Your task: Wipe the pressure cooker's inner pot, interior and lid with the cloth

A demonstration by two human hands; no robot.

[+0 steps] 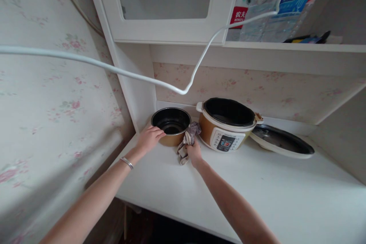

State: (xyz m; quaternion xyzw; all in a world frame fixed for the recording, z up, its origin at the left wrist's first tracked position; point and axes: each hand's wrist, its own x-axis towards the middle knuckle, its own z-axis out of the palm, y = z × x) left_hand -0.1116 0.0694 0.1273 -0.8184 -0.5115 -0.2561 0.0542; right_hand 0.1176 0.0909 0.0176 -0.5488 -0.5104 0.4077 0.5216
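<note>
A round pot with a black inside and gold-brown outer wall (172, 140) stands on the white counter. At its left front, my left hand (150, 138) grips the rim, fingers over the edge and thumb hidden. My right hand (194, 151) is closed around a crumpled grey-and-beige cloth (185, 143), which lies against the pot's right outer side. Just right of the cloth sits an electric cooker (207, 126), lidless, its dark cavity showing and a control panel on its front. Its lid (286, 143) rests upside down on the counter, right of the cooker.
A white cable (137, 77) hangs across the view above the counter (257, 194). Overhead is a white cabinet door (171, 30), with plastic bottles (286, 7) on the open shelf to its right. Flowered wall (65, 95) closes off the left side.
</note>
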